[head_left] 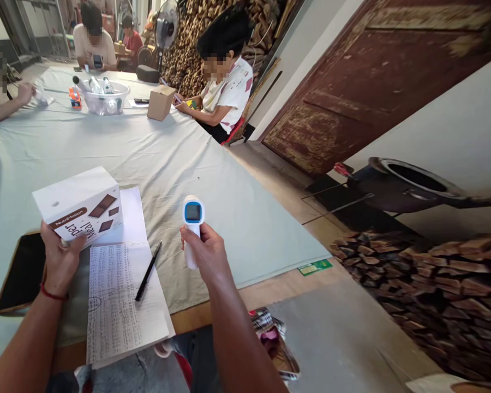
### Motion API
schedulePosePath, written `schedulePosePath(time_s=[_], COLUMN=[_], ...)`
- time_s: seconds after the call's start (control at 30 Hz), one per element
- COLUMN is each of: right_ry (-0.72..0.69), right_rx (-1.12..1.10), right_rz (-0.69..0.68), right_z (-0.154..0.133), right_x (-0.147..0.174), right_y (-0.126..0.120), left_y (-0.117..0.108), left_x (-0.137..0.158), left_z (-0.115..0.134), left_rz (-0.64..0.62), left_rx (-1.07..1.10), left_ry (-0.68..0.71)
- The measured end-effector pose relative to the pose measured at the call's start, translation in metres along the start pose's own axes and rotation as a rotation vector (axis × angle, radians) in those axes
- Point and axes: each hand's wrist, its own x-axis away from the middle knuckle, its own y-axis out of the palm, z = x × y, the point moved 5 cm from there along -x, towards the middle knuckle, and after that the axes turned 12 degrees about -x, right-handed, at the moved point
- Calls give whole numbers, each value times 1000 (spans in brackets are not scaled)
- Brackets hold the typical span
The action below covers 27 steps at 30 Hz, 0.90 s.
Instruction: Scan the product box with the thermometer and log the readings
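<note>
My left hand (63,259) grips the lower edge of a white box (79,204) with brown print reading "NutriMotion", tilted above the table. In my right hand (208,248) is a white infrared thermometer (193,224) with a blue-rimmed screen, its handle wrapped by my fingers. Between my forearms lies an open notebook (118,327) with handwritten lines, partly covered by the box. A black pen (149,271) rests across its right side. Left of the notebook is a dark tablet-like slab (20,273), partly behind my left hand.
A pale cloth (245,218) covers the table. Farther back stand a plastic basin (123,101) with bottles, an orange object (75,98) and a cardboard box (161,102). Several people sit around the table. Stacked firewood (433,289) and a dark pot-like vessel (393,191) are at right.
</note>
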Motion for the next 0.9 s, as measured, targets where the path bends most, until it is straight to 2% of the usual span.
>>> schedulePosePath(time_s=[0.1,0.13,0.17,0.2,0.23,0.3,0.37,0.43,0.47,0.57,0.63,0.8,0.9], right_ry=[-48,-42,-22,5,28,8,-129,-323,-404,-490,-476,-452,-426], right_rx=[408,589,764,918,1040,1176,1181,1095,1040,954,973,1016,908], right_rz=[31,53,67,68,54,25,29,-41,-128,-439,-553,-666,-647], right_z=[3,6,10,15,19,26,26,26,27,41,50,49,36], right_x=[-9,-12,-14,-16,-17,-18,-16,-11,-8,3,7,9,8], right_y=[-14,-20,-24,-29,-31,-33,-28,-15,-5,25,36,34,22], left_y=[-18,-20,-18,-15,-6,15,34,47,50,54,55,58,59], left_x=[15,24,32,39,43,52,60,63,64,65,67,72,74], left_z=[24,34,44,53,60,69,67,57,51,40,39,40,39], left_rz=[330,420,456,444,314,-25,-347,-547,-604,-703,-752,-820,-816], left_rx=[-334,-419,-463,-459,-460,-403,-356,-374,-400,-458,-477,-533,-560], left_ry=[449,595,722,818,879,957,933,847,804,752,760,772,776])
